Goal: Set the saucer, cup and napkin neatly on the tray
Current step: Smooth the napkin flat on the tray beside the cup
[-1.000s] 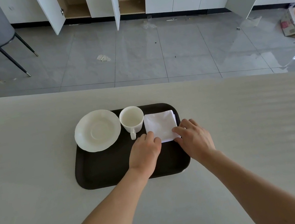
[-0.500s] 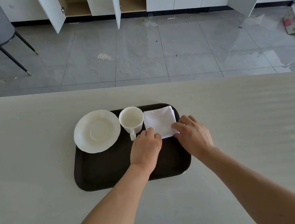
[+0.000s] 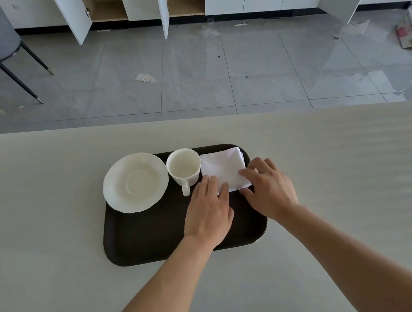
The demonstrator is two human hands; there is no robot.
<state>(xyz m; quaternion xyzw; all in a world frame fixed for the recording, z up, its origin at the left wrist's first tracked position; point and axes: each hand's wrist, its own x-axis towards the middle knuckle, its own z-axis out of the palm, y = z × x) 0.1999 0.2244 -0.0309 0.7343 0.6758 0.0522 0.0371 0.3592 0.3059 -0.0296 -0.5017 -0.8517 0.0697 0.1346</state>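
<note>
I am on the napkin step: the folded white napkin [image 3: 225, 170] lies in the far right corner of the dark tray [image 3: 147, 237], just right of the cup [image 3: 184, 165]. My left hand [image 3: 209, 211] lies flat with fingertips pressing the napkin's near left corner; my right hand [image 3: 270, 191] rests spread on its near right corner. Neither hand clasps anything; both only press down. The cup stands on the tray's far edge, handle toward me, and the saucer [image 3: 135, 182] sits left of the cup, its rim overhanging the tray's far left corner. I judge the next move calls for squaring the napkin to the tray's edge, then drawing the saucer fully inside. My hands hide the napkin's near edge, so I cannot tell whether it lies straight.
</note>
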